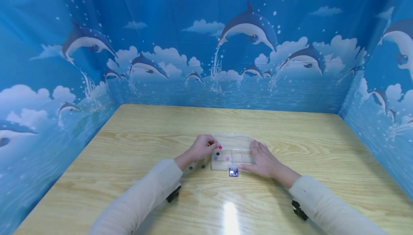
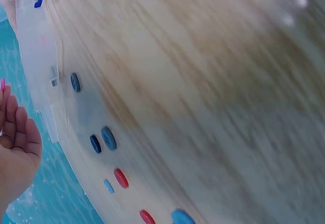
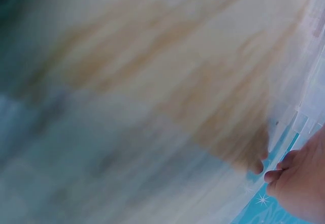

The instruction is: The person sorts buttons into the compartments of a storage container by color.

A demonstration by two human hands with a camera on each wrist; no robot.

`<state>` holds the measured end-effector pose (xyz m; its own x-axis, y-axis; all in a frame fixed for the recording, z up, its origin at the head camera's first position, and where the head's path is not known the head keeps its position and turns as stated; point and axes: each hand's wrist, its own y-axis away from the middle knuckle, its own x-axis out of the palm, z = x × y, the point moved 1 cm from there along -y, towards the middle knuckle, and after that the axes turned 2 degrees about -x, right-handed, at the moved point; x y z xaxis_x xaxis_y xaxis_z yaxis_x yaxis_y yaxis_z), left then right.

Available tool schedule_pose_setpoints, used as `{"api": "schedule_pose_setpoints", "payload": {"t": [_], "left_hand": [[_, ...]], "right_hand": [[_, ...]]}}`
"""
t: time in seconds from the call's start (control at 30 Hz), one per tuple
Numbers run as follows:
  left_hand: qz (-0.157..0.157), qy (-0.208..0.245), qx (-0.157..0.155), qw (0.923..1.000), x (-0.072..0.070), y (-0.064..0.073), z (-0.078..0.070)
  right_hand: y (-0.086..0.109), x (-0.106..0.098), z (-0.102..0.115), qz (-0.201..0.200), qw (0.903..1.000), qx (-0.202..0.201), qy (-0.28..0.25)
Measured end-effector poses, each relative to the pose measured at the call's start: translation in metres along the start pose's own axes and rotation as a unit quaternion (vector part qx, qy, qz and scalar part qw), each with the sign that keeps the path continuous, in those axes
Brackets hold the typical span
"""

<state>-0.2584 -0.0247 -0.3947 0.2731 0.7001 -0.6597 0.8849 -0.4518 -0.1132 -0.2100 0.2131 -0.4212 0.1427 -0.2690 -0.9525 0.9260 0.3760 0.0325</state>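
At a clear box (image 1: 238,156), the left hand (image 1: 202,147) pinches a pink disc (image 1: 220,147), right hand (image 1: 264,160) spread alongside.

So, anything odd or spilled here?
No obvious damage. Only the loose discs stand out slightly: scattered unevenly on the table beside the clear box, outside its compartments, though that may be deliberate.

Plastic box (image 1: 233,150), glossy wood-grain tabletop (image 1: 206,199), cloth backdrop (image 1: 193,9)

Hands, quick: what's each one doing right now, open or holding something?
Left hand: closed, pinching a pink disc.
Right hand: open, resting against the box.
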Motion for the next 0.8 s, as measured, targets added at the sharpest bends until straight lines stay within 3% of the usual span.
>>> {"api": "schedule_pose_setpoints", "payload": {"t": [0.23, 0.57, 0.8], "left_hand": [[0.005, -0.002, 0.020, 0.9998, 0.007, -0.003, -0.002], [0.010, -0.006, 0.017, 0.9998, 0.016, -0.007, -0.003], [0.018, -0.019, -0.003, 0.9996, 0.019, -0.009, -0.005]], "right_hand": [[0.000, 0.000, 0.000, 0.005, 1.0000, 0.002, -0.003], [0.000, 0.000, 0.000, 0.006, 1.0000, 0.003, -0.003], [-0.001, 0.001, -0.001, 0.007, 0.9999, 0.004, -0.008]]}}
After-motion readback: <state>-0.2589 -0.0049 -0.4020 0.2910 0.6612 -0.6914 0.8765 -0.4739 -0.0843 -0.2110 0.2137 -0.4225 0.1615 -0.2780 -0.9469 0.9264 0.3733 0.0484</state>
